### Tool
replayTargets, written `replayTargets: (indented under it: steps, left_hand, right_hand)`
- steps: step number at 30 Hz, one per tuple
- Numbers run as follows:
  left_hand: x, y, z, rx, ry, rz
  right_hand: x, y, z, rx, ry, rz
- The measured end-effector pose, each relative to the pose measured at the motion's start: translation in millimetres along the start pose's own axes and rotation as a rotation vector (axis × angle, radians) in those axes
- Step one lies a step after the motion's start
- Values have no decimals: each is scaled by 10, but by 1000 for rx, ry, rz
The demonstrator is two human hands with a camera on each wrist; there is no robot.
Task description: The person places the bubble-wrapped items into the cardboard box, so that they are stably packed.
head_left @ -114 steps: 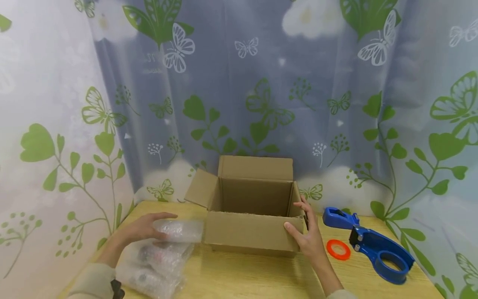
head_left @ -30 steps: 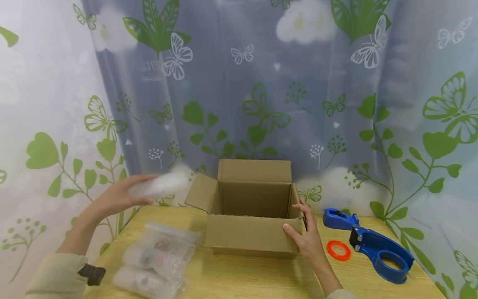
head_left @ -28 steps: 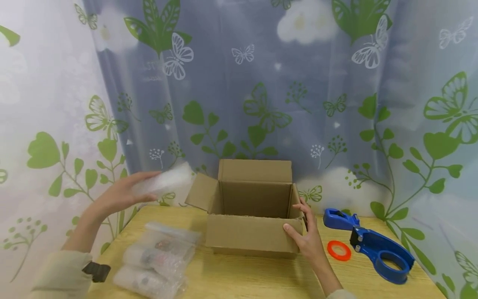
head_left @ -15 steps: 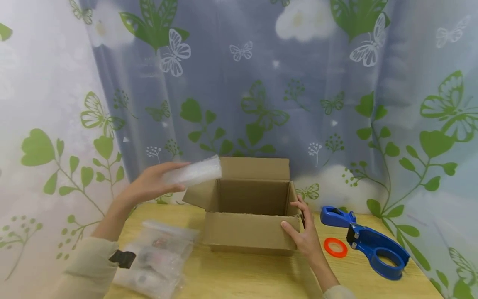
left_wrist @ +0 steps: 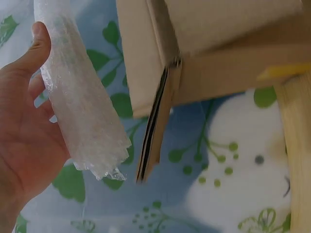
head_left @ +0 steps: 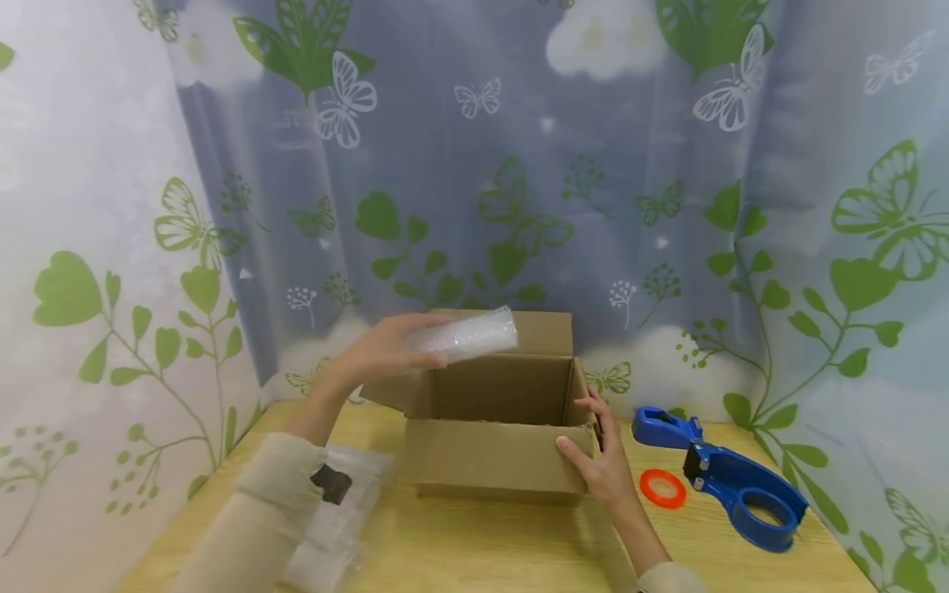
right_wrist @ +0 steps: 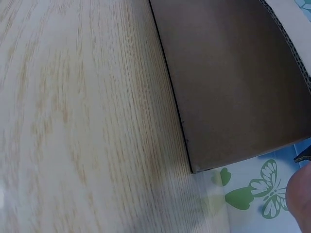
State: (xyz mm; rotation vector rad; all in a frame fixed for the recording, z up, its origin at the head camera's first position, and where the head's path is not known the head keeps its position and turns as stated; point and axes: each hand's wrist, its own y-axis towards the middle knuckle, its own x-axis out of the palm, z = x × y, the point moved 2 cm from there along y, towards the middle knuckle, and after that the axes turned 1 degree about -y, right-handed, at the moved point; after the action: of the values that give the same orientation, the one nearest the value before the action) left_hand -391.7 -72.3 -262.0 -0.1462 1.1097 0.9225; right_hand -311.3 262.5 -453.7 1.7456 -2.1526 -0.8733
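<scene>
Pinching bblwrap roll [head_left: 474, 335]: L hand [head_left: 385, 347] fingers | lg axis crosswise, free end R | R hand [head_left: 608, 469] gripping box [head_left: 485, 457]

Box [head_left: 493, 461] reachable from above — its sides are crowded.
In the head view, the way down lies over the right half of the opening; the left hand [head_left: 396, 346] and the roll [head_left: 478, 333] it holds hang across the left half. The left flap [head_left: 389, 391] juts outward, the back flap [head_left: 549, 331] rises at the rear with the curtain [head_left: 460, 165] behind, and the right hand [head_left: 604, 465] grips the near right corner. Table [head_left: 460, 548] in front gives passage — bounded on the left by bags [head_left: 334, 531], partly under the sleeve [head_left: 255, 511]. Rightward, a narrow gap precedes the orange tape [head_left: 647, 487]; beyond, two blue dispensers [head_left: 726, 473] nearly close the way between them.
</scene>
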Motion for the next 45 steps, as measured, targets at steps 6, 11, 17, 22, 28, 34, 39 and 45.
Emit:
replayTargets:
  steps: [6,11,17,22,28,34,39,45]
  left_hand:
    - [257,168,79,17,-26,-35]
    - [490,290,78,45,-44,-41]
    - [743,390,40,60,-31,-56]
    - [920,443,60,39,6,-82]
    - [1064,491,7,6,25,-98]
    - [1178,496,-110,-41,8,-112]
    - [1236,512,-164,-57,4,-123]
    - [1294,566,-208,-35,33,-117]
  right_hand:
    - [-6,0,-15,9,5,8]
    - [-1,-14,-10,19,7,8]
    - [10,-21,24,5,7,11]
    - [-6,-20,29,1,2,17]
    - [8,-33,7,3,11,16]
    - [25,-24,6,5,11,16]
    - [27,-21,7,0,13,21]
    - [20,-27,15,-16,23,21]
